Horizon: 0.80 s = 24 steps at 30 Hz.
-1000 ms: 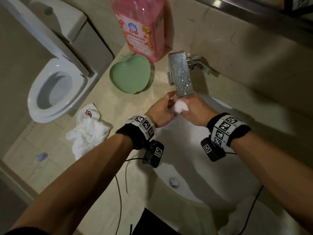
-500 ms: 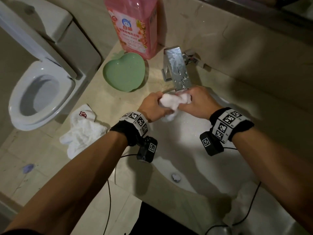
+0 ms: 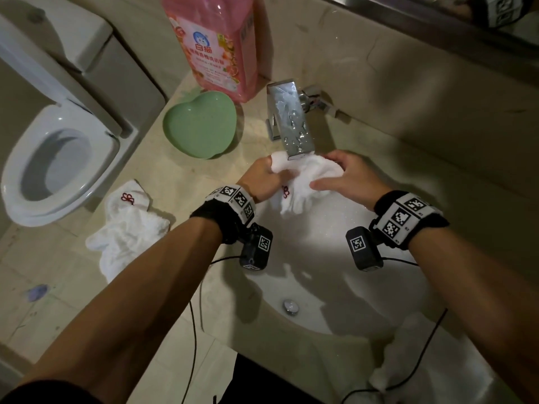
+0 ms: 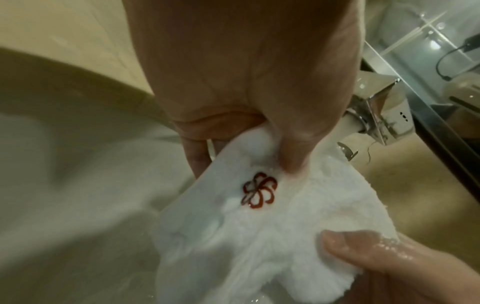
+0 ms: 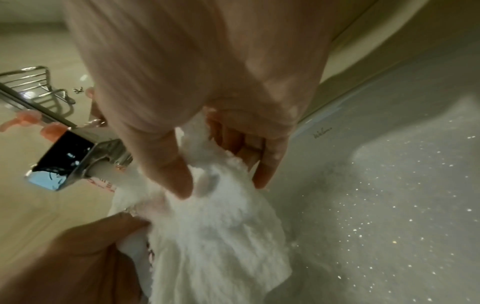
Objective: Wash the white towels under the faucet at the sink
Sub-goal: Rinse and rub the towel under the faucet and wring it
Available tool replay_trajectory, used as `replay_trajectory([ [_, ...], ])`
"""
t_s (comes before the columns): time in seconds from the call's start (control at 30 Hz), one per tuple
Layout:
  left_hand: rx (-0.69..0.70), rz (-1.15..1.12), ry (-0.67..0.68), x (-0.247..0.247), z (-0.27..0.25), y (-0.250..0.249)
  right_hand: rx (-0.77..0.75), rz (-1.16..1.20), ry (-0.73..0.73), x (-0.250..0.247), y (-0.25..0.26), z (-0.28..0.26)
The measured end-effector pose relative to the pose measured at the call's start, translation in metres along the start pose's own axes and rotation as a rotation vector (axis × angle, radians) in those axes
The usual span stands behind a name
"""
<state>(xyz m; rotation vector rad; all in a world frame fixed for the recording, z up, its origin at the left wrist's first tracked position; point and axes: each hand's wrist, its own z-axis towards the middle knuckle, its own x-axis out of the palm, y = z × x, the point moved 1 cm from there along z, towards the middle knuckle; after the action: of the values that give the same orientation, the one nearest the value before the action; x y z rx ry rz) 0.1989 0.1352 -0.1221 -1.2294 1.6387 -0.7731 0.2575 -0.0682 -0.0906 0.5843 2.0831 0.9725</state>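
Both hands, left hand (image 3: 262, 179) and right hand (image 3: 347, 176), grip one towel (image 3: 303, 185) under the faucet (image 3: 291, 121); next likely comes rubbing, then wringing.

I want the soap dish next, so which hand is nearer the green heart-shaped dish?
Left. The left hand grips the towel just right of the dish; the right hand is farther, beyond the faucet.

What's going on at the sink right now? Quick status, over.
Left hand and right hand both grip white towel under faucet. Second towel waits on counter. Nothing in the way.
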Motion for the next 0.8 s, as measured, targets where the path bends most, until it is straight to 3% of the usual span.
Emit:
replay_trajectory([
  [0.07, -0.031, 0.032, -0.021, 0.001, 0.003, -0.002, 0.016, 0.0, 0.007, -0.005, -0.005, -0.001],
  [0.2, -0.086, 0.087, -0.053, 0.003, 0.009, -0.009, 0.096, 0.215, -0.053, -0.011, -0.015, -0.001],
  [0.33, -0.151, 0.241, -0.051, -0.001, 0.014, -0.011, 0.123, 0.18, -0.086, -0.013, -0.018, 0.002],
  [0.53, -0.169, 0.092, -0.033, -0.017, 0.003, -0.008, 0.043, 0.079, 0.093, -0.01, -0.011, 0.006],
  [0.7, -0.112, 0.076, 0.084, -0.036, -0.012, 0.002, 0.051, 0.109, 0.097, 0.01, 0.003, 0.017],
  [0.8, -0.064, 0.143, -0.007, -0.044, -0.019, 0.009, 0.023, 0.06, 0.143, 0.028, 0.008, 0.026],
])
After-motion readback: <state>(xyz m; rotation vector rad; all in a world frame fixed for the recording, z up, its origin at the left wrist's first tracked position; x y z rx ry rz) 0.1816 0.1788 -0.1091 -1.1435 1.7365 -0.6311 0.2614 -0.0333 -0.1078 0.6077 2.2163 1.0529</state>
